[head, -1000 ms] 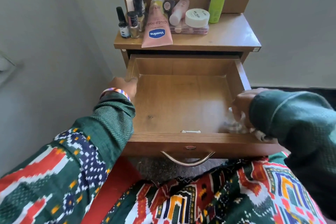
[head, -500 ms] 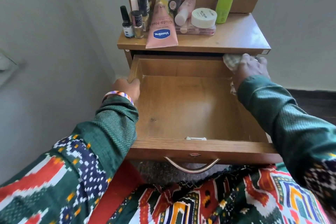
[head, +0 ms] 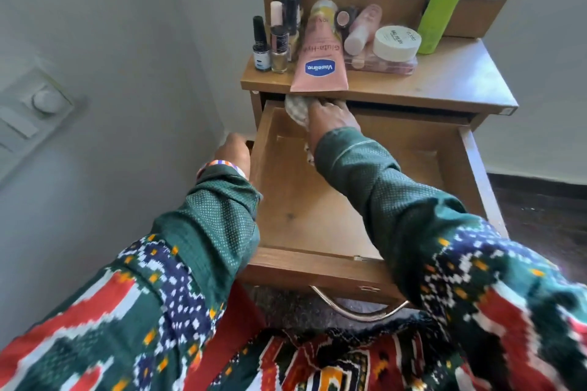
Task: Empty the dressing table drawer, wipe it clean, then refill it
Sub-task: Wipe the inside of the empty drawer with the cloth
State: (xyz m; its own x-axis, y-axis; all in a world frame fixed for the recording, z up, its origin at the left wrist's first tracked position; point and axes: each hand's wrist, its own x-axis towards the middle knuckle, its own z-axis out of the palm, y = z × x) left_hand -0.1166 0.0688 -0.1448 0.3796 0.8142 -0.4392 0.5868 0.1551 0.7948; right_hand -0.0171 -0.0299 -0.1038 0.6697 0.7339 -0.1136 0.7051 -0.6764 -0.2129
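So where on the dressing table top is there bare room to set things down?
The tabletop is bare on its right half, from the white jar and green bottle to the right edge. The left half is crowded: nail polish bottles, the Vaseline tube, overhanging the front edge, and a clear case.

An open drawer [head: 333, 219] juts forward beneath a dressing table top [head: 444, 79] crowded with toiletries.

Right hand [head: 330, 120] presses a cloth [head: 295, 108] at the drawer's rear left corner, under a tube [head: 319, 63] overhanging the tabletop's front edge; left hand [head: 233, 152] sits outside the drawer's left wall. Small bottles [head: 273, 44] stand left of the tube, a jar [head: 397, 43] right.
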